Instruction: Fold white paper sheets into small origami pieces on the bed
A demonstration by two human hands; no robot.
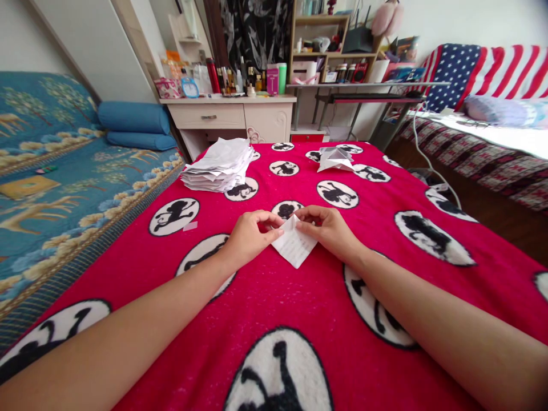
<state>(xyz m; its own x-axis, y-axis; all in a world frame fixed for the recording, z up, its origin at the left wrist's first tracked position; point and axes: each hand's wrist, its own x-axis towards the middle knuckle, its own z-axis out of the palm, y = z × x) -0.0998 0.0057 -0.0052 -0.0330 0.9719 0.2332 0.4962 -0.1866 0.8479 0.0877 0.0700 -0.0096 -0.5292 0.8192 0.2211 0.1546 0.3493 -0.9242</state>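
A small sheet of white paper, folded into a diamond with faint printed lines, is held just above the red cloth. My left hand pinches its left corner between thumb and fingers. On the opposite side, my right hand grips the paper near its upper right edge, thumb on top. The diamond's lower point faces me. Beyond my hands, a folded paper piece with raised points rests at the back right of the cloth. A thick stack of white paper sheets lies at the back left.
The red cloth with monkey prints covers the table. A small pale scrap lies left of my hands. To the left is a blue patterned sofa; behind stand a white dresser with bottles and a desk. A bed is right.
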